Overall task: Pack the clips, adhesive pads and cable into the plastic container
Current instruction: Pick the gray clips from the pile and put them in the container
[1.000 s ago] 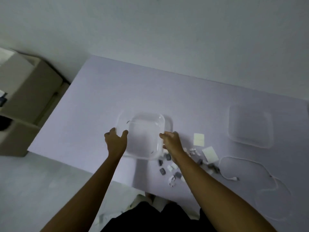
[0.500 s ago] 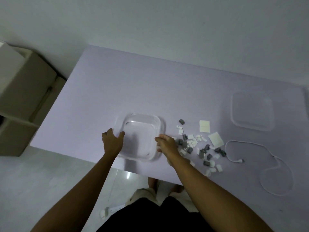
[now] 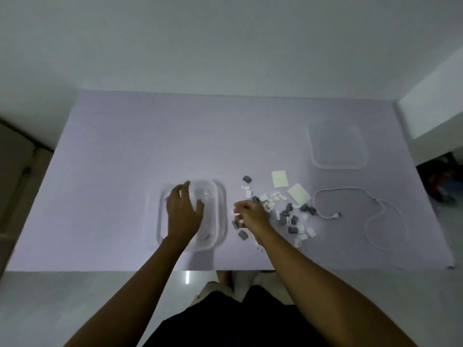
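The clear plastic container (image 3: 218, 196) stands on the table near the front edge. My left hand (image 3: 183, 214) lies over its inside with fingers apart and nothing in them. Just right of the container, my right hand (image 3: 250, 215) curls its fingers down on the left end of a scatter of grey and white clips (image 3: 288, 217). Small white bits show at the fingertips, but a grip is not clear. Two pale adhesive pads (image 3: 279, 179) (image 3: 299, 194) lie behind the clips. The white cable (image 3: 375, 209) loops at the right.
The container's clear lid (image 3: 335, 149) lies at the back right of the lilac table (image 3: 125, 159). A cardboard box (image 3: 15, 171) stands off the left edge. The table's front edge runs just below my forearms.
Both hands let go of the container's sides. My left hand moved over its inside and my right hand shifted right onto the clips. The camera view tilted and turned right.
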`<state>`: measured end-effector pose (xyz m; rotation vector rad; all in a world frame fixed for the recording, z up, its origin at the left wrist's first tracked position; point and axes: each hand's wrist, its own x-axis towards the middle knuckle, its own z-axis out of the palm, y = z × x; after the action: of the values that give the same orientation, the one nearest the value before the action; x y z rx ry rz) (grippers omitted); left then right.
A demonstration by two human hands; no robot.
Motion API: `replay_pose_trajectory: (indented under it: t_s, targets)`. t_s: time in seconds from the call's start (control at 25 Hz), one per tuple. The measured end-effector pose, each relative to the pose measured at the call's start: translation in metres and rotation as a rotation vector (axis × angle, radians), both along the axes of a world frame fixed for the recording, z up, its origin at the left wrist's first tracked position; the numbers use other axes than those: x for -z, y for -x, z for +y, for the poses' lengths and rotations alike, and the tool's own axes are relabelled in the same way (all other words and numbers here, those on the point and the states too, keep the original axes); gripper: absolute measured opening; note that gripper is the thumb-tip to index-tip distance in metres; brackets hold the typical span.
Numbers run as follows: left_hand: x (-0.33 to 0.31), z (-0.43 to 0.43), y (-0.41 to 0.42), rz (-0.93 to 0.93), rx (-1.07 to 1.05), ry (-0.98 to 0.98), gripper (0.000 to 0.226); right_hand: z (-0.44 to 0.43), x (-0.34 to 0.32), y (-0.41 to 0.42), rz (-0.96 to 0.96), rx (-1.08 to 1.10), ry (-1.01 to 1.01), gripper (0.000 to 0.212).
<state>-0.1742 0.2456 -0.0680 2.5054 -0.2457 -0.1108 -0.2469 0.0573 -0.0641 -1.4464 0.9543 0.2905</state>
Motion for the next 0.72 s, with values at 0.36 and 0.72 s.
replay_pose_trajectory:
  t_s: [0.36,0.72]
  targets:
    - [0.018,-0.116,-0.031,0.094,0.52,-0.017,0.041,-0.045,0.033,0.032,-0.027,-0.044,0.447,0.011]
    - [0.085,-0.161,-0.083,0.24,0.629,-0.24,0.045,-0.067,0.062,-0.008,0.012,-0.281,0.649,0.022]
